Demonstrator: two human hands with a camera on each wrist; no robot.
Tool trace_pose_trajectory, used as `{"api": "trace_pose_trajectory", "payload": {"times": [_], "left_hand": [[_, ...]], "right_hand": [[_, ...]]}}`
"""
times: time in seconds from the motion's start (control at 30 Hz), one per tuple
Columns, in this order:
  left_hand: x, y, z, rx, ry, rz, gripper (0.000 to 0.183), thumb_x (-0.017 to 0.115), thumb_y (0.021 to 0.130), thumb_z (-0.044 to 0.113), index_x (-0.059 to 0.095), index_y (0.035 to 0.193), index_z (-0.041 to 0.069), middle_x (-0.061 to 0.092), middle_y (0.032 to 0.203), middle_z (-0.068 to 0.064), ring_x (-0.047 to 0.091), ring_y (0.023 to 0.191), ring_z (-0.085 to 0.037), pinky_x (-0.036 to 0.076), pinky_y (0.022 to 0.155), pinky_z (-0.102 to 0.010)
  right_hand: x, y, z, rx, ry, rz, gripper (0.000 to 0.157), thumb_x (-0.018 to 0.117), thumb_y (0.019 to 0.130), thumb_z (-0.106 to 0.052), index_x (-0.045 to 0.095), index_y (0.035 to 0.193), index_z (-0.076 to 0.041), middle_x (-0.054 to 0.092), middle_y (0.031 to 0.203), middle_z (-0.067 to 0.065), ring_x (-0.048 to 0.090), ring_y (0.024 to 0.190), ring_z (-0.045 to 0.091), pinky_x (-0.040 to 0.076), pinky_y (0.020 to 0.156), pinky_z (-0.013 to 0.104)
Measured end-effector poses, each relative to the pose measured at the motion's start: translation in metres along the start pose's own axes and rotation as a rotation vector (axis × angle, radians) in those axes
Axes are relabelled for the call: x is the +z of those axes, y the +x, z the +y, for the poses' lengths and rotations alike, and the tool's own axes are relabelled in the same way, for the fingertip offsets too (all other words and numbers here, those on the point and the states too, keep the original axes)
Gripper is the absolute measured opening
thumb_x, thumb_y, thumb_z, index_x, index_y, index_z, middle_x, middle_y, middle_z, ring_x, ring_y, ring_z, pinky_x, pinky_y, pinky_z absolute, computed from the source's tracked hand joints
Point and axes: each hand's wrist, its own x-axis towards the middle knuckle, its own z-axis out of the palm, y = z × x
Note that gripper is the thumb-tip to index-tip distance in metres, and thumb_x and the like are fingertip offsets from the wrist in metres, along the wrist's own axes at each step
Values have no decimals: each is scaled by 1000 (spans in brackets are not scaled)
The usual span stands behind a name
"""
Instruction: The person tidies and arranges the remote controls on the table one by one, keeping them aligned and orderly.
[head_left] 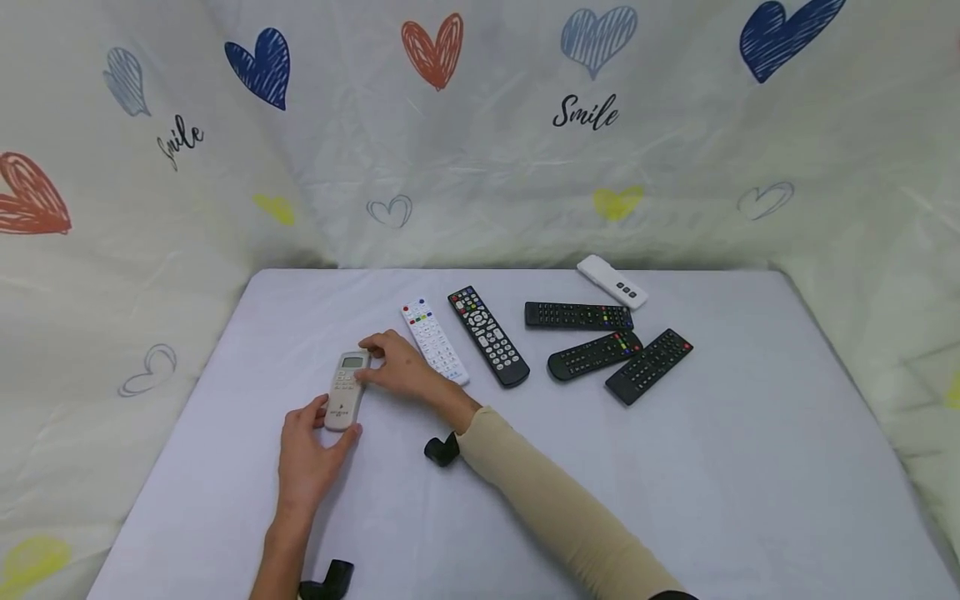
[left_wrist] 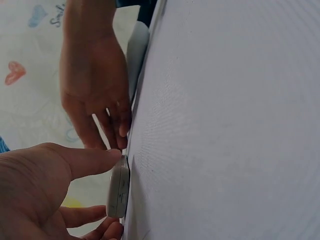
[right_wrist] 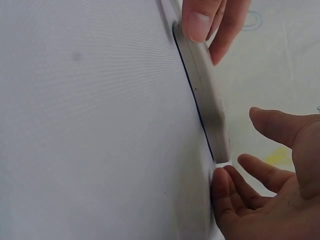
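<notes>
A light grey remote control [head_left: 346, 392] with a small display lies on the white tabletop, its display end pointing away from me. Around its near end, my left hand [head_left: 309, 458] pinches it with the thumb at one side and fingers at the other. My right hand [head_left: 405, 367] is at the far end, its fingertips close by the top edge. In the right wrist view, the right thumb [right_wrist: 275, 125] stands apart from the casing [right_wrist: 205, 95]. The left wrist view shows the remote's near end [left_wrist: 117, 192] between the left thumb and fingers.
A white remote [head_left: 437, 342] and a long black remote [head_left: 489, 337] lie right of my right hand. Farther right are three black remotes [head_left: 579, 316] close together and a slim white remote [head_left: 611, 282]. A heart-print cloth [head_left: 487, 150] hangs behind the table.
</notes>
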Motion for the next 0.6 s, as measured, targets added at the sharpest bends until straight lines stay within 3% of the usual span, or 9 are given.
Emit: {"api": "trace_pose_trajectory", "payload": {"times": [0.17, 0.3, 0.43, 0.6], "left_hand": [[3, -1, 5, 17, 14, 113, 73, 81, 91, 25, 47, 152, 2, 46, 138, -24, 48, 124, -37, 47, 100, -53], [6, -2, 10, 91, -15, 204, 64, 81, 90, 22, 55, 147, 7, 51, 135, -19, 50, 122, -34, 46, 97, -50], [11, -3, 18, 170, -57, 229, 55, 80, 91, 18, 60, 141, 9, 55, 129, -16, 53, 120, -31, 43, 95, -46], [20, -3, 26, 218, -81, 212, 49, 79, 91, 14, 63, 137, 9, 57, 127, -14, 54, 119, -31, 44, 94, -47]], "right_hand": [[-16, -2, -7, -18, 21, 24, 50, 71, 100, -27, 59, 144, -8, 60, 136, 11, 61, 126, 21, 51, 103, 25], [-33, -5, -12, -33, 52, 84, 44, 70, 101, -24, 62, 141, -7, 62, 138, 13, 61, 128, 23, 52, 105, 31], [-47, -7, -13, -27, 64, 130, 42, 69, 102, -25, 63, 139, -7, 61, 138, 15, 59, 128, 24, 52, 105, 37], [-59, -6, -9, -27, 75, 170, 39, 69, 102, -23, 65, 136, -6, 61, 136, 16, 59, 128, 28, 53, 104, 38]]}}
